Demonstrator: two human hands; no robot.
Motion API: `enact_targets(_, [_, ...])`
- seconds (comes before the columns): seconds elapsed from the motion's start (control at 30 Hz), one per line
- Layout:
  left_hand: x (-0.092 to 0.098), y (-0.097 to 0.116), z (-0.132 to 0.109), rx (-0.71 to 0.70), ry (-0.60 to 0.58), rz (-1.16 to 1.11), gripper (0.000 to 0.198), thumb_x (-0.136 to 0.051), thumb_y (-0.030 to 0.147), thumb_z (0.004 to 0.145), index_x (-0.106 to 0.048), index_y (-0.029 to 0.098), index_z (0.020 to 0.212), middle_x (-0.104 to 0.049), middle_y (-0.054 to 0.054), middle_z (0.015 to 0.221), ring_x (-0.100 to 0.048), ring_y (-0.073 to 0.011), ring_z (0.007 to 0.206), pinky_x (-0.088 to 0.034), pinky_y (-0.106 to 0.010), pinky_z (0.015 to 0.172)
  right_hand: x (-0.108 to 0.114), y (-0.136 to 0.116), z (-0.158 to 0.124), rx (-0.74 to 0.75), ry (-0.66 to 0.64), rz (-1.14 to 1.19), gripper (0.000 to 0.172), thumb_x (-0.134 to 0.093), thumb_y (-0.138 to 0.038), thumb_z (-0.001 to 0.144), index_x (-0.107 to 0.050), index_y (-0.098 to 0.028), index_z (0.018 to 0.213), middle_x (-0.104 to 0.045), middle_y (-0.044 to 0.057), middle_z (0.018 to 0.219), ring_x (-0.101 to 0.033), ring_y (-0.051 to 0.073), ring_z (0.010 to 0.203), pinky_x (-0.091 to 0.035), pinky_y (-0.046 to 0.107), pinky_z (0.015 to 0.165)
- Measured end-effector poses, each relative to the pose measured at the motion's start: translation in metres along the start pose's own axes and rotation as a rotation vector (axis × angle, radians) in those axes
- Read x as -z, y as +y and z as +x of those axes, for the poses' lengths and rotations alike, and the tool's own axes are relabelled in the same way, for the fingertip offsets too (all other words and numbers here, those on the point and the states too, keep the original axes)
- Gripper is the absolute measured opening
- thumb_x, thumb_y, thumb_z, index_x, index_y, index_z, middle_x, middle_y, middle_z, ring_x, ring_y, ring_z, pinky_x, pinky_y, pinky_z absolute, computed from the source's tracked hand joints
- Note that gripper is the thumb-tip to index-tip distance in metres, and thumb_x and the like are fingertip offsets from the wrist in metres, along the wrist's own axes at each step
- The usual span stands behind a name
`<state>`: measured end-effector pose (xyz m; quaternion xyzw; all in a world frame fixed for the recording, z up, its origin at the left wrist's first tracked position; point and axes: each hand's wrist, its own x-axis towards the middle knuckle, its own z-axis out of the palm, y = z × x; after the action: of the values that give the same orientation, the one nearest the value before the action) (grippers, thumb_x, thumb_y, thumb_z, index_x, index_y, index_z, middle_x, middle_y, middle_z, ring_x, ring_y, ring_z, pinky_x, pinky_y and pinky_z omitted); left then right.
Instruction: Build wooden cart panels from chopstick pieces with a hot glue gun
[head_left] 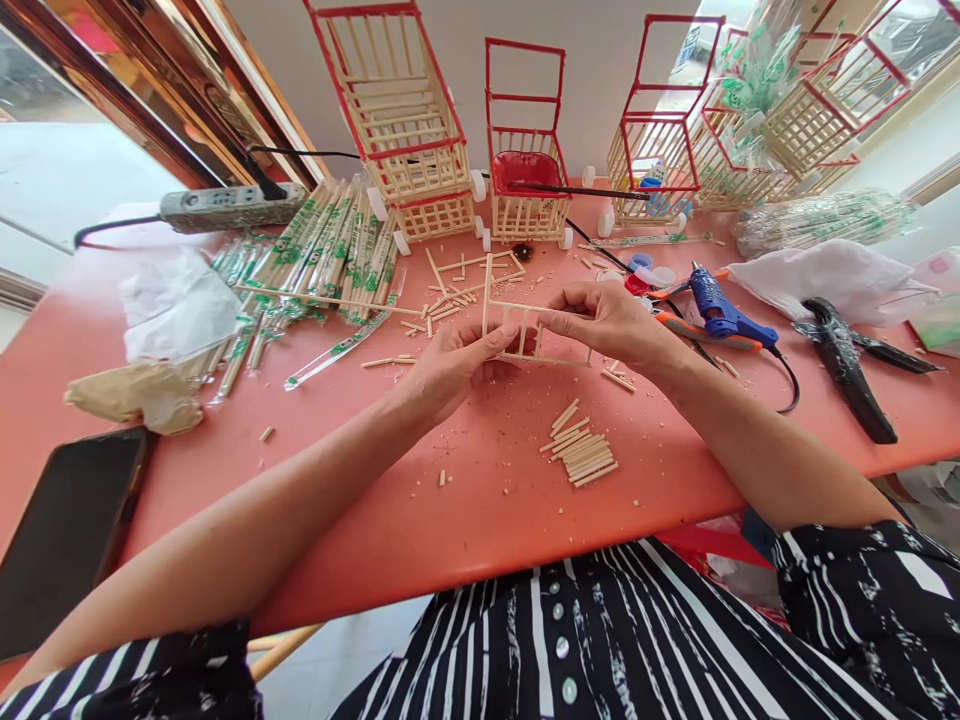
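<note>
Both hands hold a small frame of thin wooden sticks (556, 358) above the table. My left hand (469, 362) pinches its left end, where one stick rises upright. On the upper right part, my right hand (604, 318) is closed with thumb and fingers together; whether a separate short stick sits in that pinch I cannot make out. Below the frame lies a neat pile of short cut sticks (589, 455). Behind the hands, another partial stick frame (480, 275) rests among loose cut pieces.
Small stick carts with red trim (409, 130) stand along the back. A blue glue gun (724, 310) and black-handled cutters (847, 370) lie to the right. Wrapped chopsticks (330, 240), a power strip (232, 207), a white cloth (176, 305) and a phone (71, 530) are on the left.
</note>
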<state>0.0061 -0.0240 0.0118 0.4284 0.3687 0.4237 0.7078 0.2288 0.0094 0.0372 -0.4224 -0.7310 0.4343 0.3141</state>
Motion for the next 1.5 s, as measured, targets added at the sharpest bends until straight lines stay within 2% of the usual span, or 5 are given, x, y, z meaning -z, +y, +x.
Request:
enact_targets(0.37, [0.012,0.003,0.007,-0.115,0.070,0.101,0.041,-0.090,0.056,0.083,-0.082,0.016,0.084,-0.081,-0.010,0.090,-0.067,-0.0136,0.073,-0.051,-0.023,0.064,0.009,0.003,0.000,-0.040,-0.074,-0.001,0.045,-0.082,-0.057,0.088,-0.067,-0.017,0.078,-0.052,-0.003,0.069,-0.041,0.011,0.067,-0.032,0.027,0.061])
enact_targets(0.7, [0.015,-0.001,0.012,-0.133,0.141,0.085,0.027,-0.095,0.041,0.079,-0.082,0.017,0.078,-0.076,-0.006,0.080,-0.065,-0.0118,0.069,-0.049,-0.021,0.060,0.014,0.011,0.001,-0.059,-0.126,0.068,0.031,-0.086,-0.044,0.082,-0.076,-0.018,0.096,-0.078,0.005,0.096,-0.070,0.018,0.091,-0.055,0.030,0.083])
enact_targets(1.0, [0.021,0.001,0.016,-0.176,0.175,0.123,0.028,-0.091,0.042,0.081,-0.077,0.017,0.082,-0.073,-0.005,0.083,-0.063,-0.0113,0.069,-0.053,-0.023,0.062,0.015,0.014,0.003,0.012,-0.011,0.053,0.047,-0.071,-0.061,0.099,-0.075,-0.015,0.087,-0.075,0.007,0.079,-0.063,0.011,0.065,-0.048,0.023,0.058])
enact_targets(1.2, [0.029,0.001,0.019,-0.533,0.450,0.321,0.024,-0.088,0.038,0.087,-0.069,0.023,0.087,-0.066,0.001,0.083,-0.057,-0.0111,0.069,-0.048,-0.024,0.061,-0.003,0.015,0.000,0.095,0.211,0.021,0.053,-0.070,-0.067,0.098,-0.073,-0.016,0.085,-0.074,0.006,0.079,-0.063,0.011,0.065,-0.050,0.023,0.059])
enact_targets(1.5, [0.019,0.017,0.007,-0.821,0.434,0.722,0.012,-0.082,0.028,0.091,-0.071,0.026,0.087,-0.074,-0.001,0.091,-0.066,-0.0163,0.082,-0.055,-0.032,0.076,-0.020,0.003,-0.011,0.101,0.194,0.018,0.044,-0.066,-0.058,0.104,-0.071,-0.017,0.087,-0.076,0.006,0.083,-0.072,0.013,0.078,-0.056,0.025,0.068])
